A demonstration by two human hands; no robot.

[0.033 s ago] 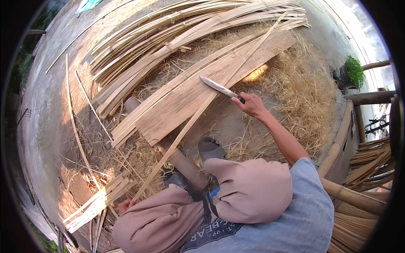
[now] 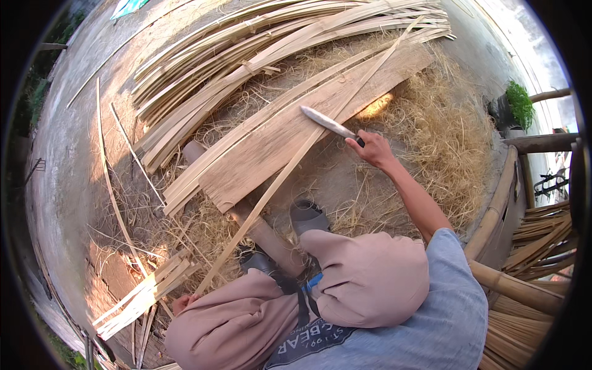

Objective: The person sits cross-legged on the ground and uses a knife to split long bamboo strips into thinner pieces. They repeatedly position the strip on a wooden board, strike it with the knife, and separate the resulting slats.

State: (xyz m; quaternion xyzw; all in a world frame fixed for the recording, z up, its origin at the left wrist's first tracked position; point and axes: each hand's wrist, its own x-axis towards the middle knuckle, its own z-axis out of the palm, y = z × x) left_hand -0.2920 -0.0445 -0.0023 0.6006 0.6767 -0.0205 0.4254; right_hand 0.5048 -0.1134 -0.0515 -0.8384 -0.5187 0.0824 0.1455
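Note:
My right hand (image 2: pixel 372 148) is closed round the dark handle of a long knife (image 2: pixel 327 121). The blade points up and to the left, crossing a long pale bamboo strip (image 2: pixel 271 190) above a wide wooden board (image 2: pixel 265 152). This strip runs from the far end of the board down to the left, beside my knee. At its near end my left hand (image 2: pixel 182 303) has its fingers closed on the strip, partly hidden behind my trouser leg. A brown log or post (image 2: pixel 275 245) extends from under the board's near end.
Bundled bamboo strips (image 2: pixel 240 65) lie beyond the board. Fine curled shavings (image 2: pixel 447 148) cover the ground at right. Shorter strips (image 2: pixel 148 295) lie at lower left, near my left hand. Bamboo poles (image 2: pixel 515 288) and more strips stand at right, below a potted plant (image 2: pixel 519 106).
My right hand and the knife have shifted slightly to the right. The strip, the board and my left hand look nearly the same.

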